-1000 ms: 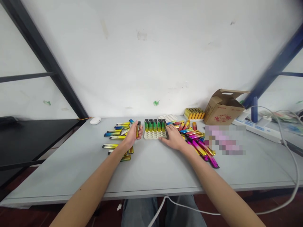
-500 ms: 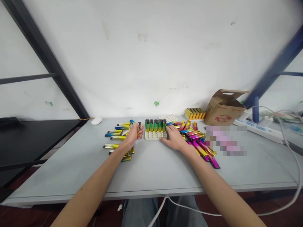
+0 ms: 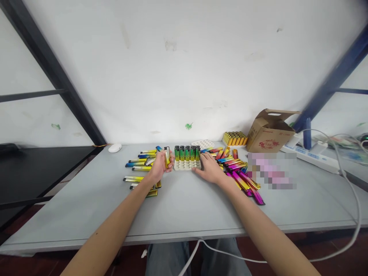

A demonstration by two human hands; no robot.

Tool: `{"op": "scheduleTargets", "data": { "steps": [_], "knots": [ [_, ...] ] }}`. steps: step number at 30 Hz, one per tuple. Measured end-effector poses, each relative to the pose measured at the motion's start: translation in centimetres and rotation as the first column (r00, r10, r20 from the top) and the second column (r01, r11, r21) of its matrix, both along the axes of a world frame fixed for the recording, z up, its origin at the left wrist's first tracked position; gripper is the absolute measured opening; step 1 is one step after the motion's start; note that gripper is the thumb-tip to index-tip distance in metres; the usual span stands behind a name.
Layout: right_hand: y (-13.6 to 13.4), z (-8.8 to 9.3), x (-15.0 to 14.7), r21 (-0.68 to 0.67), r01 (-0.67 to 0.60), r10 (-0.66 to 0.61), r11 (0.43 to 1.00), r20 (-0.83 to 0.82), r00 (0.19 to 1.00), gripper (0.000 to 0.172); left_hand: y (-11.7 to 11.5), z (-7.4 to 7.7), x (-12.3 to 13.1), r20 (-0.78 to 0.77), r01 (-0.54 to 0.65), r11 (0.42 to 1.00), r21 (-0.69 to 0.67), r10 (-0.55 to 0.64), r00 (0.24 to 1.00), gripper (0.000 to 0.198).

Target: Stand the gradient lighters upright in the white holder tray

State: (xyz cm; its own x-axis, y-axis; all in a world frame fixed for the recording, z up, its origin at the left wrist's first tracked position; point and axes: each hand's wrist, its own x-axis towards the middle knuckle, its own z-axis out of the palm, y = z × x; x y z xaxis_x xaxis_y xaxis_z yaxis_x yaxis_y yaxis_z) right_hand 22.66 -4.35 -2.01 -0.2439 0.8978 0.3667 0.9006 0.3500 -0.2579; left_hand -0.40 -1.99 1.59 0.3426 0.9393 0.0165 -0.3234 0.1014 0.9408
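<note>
My left hand [image 3: 158, 168] is closed around a silver-and-yellow lighter [image 3: 167, 158], held upright just left of a white tray [image 3: 184, 168] with round holes. Green-and-yellow lighters [image 3: 187, 154] with black tops stand in the tray's far rows; the holes nearer me show bare. At the tray's right end lies my right hand [image 3: 211, 169], fingers stretched and thumb apart on the near right corner. Loose yellow, blue and silver lighters [image 3: 134, 178] lie left of my left hand. Beyond my right hand is a pile of purple, gold, red and blue lighters [image 3: 241, 179].
At the back right a block of yellow lighters [image 3: 235, 139] stands beside an open cardboard box [image 3: 268, 136]. Another white holed tray [image 3: 205, 144] lies near the wall. A power strip [image 3: 313, 157] with white cables [image 3: 356, 214] runs along the right. A white case [image 3: 115, 148] sits back left.
The lighter in my left hand has turned, so its broad silver-and-yellow side now faces me. My right hand stays at the tray's right end. The whole view has shifted slightly.
</note>
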Motion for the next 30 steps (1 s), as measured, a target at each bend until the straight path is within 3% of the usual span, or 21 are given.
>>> {"op": "scheduleTargets", "data": {
  "steps": [4, 7, 13, 19, 24, 30],
  "knots": [
    [-0.1, 0.1, 0.0, -0.013, -0.002, 0.002, 1.0, -0.009, 1.0, 0.051, 0.4, -0.6, 0.2, -0.024, -0.108, 0.992, 0.061, 0.109, 0.994, 0.025],
    [-0.1, 0.2, 0.0, -0.023, -0.003, 0.003, 1.0, -0.005, 1.0, 0.052, 1.0, -1.3, 0.3, -0.111, -0.207, 0.957, 0.206, 0.233, 0.966, 0.035],
    [0.1, 0.1, 0.1, -0.013, -0.01, 0.01, 1.0, 0.008, 1.0, 0.052, 1.3, -2.0, 0.0, -0.351, -0.183, 0.845, 0.503, 0.393, 0.85, 0.034],
    [0.2, 0.0, 0.2, -0.02, -0.02, 0.02, 1.0, -0.001, 1.0, 0.048, 0.6, -2.3, 0.0, -0.418, -0.014, 0.593, 0.805, 0.584, 0.696, 0.026],
    [0.4, 0.0, 0.3, -0.029, -0.014, 0.014, 0.999, -0.011, 1.0, 0.05, 0.7, -2.4, 0.0, -0.44, -0.034, 0.62, 0.784, 0.592, 0.676, 0.026],
    [0.5, 0.1, 0.3, -0.066, 0.027, -0.03, 0.997, -0.033, 0.999, 0.059, 1.5, -2.9, 0.0, -0.431, -0.179, 0.704, 0.687, 0.593, 0.679, 0.031]
  ]
}}
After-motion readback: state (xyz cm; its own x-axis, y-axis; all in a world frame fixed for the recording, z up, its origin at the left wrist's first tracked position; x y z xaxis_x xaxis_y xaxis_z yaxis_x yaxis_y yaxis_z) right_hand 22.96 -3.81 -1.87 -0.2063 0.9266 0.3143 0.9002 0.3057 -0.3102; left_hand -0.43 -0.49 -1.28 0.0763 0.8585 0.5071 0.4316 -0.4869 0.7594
